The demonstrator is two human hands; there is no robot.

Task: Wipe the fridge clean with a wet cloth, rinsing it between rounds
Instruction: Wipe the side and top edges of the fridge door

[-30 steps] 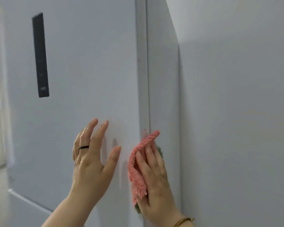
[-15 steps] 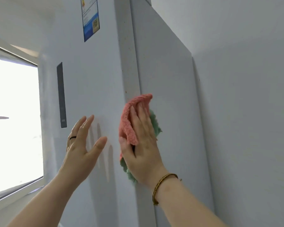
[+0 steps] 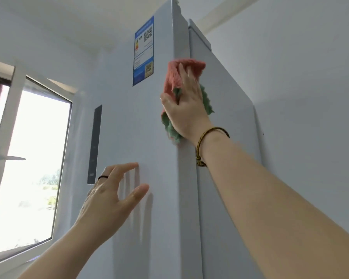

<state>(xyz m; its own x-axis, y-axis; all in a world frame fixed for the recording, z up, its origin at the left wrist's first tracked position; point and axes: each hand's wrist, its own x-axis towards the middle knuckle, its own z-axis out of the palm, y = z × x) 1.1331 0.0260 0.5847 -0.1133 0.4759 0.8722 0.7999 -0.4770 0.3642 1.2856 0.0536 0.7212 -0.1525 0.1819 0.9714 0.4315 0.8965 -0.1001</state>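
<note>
A tall white fridge (image 3: pixel 149 127) fills the middle of the view, seen from below. A pink and green cloth (image 3: pixel 172 77) lies over the front right corner edge of the fridge, high up beside a blue label. My right hand (image 3: pixel 187 109) presses the cloth flat against that edge, fingers stretched upward over it. Lower down, my left hand (image 3: pixel 109 200) is spread, its fingertips on or just off the door front; it looks wet and holds nothing.
A blue energy label (image 3: pixel 143 51) sticks near the door's top. A dark vertical control strip (image 3: pixel 94 143) sits left of my left hand. A bright open window (image 3: pixel 28 168) is at the left. A white wall (image 3: pixel 300 97) runs close along the fridge's right side.
My right hand has slid the cloth upward along the fridge's corner edge, from low on the door to near the label. The view tilted up; my left hand stayed against the door front.
</note>
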